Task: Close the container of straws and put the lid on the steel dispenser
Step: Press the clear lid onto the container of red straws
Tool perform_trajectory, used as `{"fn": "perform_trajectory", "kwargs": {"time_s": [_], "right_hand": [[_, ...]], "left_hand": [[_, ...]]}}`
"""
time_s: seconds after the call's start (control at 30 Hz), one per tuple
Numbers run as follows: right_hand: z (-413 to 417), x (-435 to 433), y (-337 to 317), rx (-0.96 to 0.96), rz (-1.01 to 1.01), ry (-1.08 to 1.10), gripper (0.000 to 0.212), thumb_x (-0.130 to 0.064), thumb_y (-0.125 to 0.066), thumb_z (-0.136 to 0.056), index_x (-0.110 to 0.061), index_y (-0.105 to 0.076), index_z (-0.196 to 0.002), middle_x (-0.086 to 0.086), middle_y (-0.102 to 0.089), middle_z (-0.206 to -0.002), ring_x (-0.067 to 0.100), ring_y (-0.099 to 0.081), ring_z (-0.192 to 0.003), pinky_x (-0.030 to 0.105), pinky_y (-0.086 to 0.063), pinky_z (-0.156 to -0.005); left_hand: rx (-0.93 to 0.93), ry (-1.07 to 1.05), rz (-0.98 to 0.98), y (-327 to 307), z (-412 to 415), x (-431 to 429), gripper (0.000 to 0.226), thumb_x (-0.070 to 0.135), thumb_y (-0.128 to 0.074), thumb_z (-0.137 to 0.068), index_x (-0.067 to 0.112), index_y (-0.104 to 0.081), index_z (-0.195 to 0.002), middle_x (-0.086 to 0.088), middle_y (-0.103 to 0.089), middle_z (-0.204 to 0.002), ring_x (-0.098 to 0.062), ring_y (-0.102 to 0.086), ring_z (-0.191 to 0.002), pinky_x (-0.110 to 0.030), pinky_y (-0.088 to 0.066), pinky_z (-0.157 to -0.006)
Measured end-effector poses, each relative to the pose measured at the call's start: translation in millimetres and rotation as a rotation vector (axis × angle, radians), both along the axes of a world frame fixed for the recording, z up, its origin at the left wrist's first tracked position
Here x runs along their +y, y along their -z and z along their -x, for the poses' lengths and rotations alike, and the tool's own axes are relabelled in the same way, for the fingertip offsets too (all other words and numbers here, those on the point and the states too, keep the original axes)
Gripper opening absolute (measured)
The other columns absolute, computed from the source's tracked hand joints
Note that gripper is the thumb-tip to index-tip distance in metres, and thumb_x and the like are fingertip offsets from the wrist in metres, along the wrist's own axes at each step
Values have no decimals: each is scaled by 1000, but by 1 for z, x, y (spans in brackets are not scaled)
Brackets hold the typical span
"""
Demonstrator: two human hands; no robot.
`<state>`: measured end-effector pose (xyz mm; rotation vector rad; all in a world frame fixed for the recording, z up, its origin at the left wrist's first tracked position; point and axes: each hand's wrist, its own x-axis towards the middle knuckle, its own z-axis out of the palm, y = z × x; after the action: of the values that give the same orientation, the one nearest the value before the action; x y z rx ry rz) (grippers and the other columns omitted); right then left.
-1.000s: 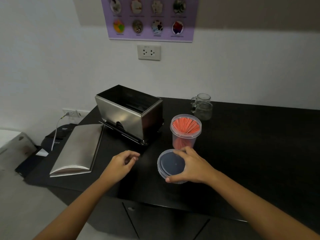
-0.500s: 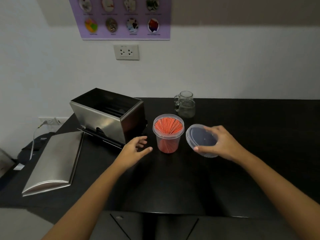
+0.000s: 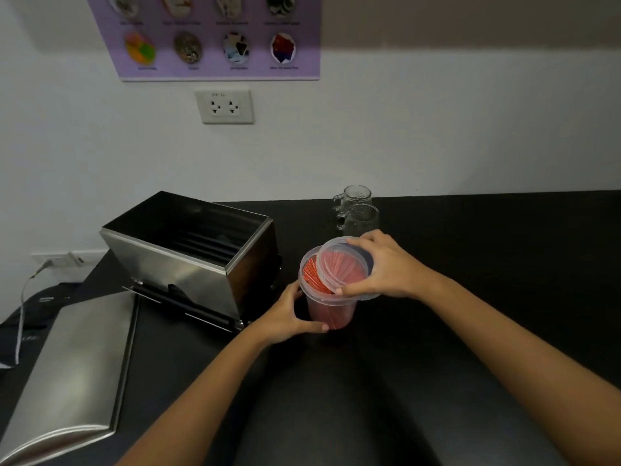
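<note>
Plastic lid point(image 3: 342, 269), gripped by the right hand point(image 3: 386, 265), sat off-centre over the tub point(image 3: 331, 312) steadied by the left hand point(image 3: 285, 316); pressed so, straws point(image 3: 311, 279) might be jammed.

Dispenser point(image 3: 188, 264) & its lid point(image 3: 74, 364), near worktop's left edge, are seen as brushed steel w/ a soft sheen. Straw container point(image 3: 331, 314) & round lid point(image 3: 342, 269) are seen as clear, smooth plastic. Worktop point(image 3: 470, 297) is matt black; mugs point(image 3: 358, 213) at back edge are clear glass.
</note>
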<state>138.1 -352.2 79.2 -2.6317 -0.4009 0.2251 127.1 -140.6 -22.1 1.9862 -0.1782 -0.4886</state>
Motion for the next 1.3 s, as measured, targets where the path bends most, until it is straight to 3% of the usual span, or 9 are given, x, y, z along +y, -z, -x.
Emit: {"fn": "perform_trajectory", "kwargs": {"time_s": [0.2,0.33,0.43,0.6,0.73,0.93,1.1,1.2,1.3], "right_hand": [[-8,21,1,14,20,-77,100,-60,-72,-52,-32,-26,-137,-5,-30,-131,12,-27,-121,36,-34,-97],[-11,24,0,30,34,-94,99,-59,-72,-53,-33,-26,-136,-6,-30,-130,11,-28,-119,36,-36,-97],[-11,27,2,31,85,-105,98,-60,-71,-53,-33,-25,-136,-5,-30,-130,12,-28,-119,37,-37,-95],[-12,30,4,17,136,-100,99,-62,-69,-50,-34,-25,-135,-5,-31,-130,12,-29,-118,32,-36,-86],[-12,31,1,-9,224,-113,103,-66,-66,-49,-34,-22,-136,-2,-32,-130,16,-31,-119,31,-34,-83],[-20,42,-11,-47,498,-153,113,-80,-56,-49,-33,-11,-141,14,-34,-134,30,-40,-120,39,-40,-84],[-24,53,-14,-4,571,-115,117,-85,-51,-47,-40,4,-141,23,-27,-142,40,-40,-122,46,-42,-89],[-26,56,-14,57,575,-71,117,-88,-47,-45,-42,2,-141,22,-26,-142,42,-43,-119,46,-44,-85],[-25,57,-13,112,555,-20,115,-92,-38,-44,-38,-10,-142,20,-27,-141,42,-44,-118,46,-44,-86]], "left_hand": [[-53,52,97,8,-8,-2,110,32,-84,-56,35,-13,-140,7,-29,-145,-10,-26,-134,-28,-27,-108],[-44,66,160,10,-10,-4,102,29,-83,-60,42,-16,-135,21,-35,-132,3,-33,-123,-10,-31,-96],[-74,22,179,10,-10,-4,84,24,-83,-61,55,-28,-117,27,-44,-121,7,-42,-114,2,-38,-80],[-99,-10,205,12,-12,-2,83,26,-84,-59,49,-33,-120,18,-47,-126,-8,-41,-123,-9,-36,-85],[-86,-20,205,13,-12,-2,81,27,-85,-56,58,-35,-111,22,-48,-120,-7,-44,-119,-9,-37,-83],[-76,-24,225,12,-13,-3,79,24,-85,-57,54,-38,-112,16,-53,-122,-11,-47,-121,-9,-43,-82],[-81,9,238,12,-13,-3,78,24,-84,-58,55,-37,-113,14,-52,-124,-15,-44,-126,-25,-41,-98],[-78,25,248,12,-13,-3,80,28,-84,-56,57,-37,-114,9,-50,-132,-16,-41,-129,-37,-37,-107],[-74,25,229,13,-13,-3,80,37,-84,-52,61,-36,-112,10,-49,-132,-14,-41,-129,-36,-37,-107]]}}
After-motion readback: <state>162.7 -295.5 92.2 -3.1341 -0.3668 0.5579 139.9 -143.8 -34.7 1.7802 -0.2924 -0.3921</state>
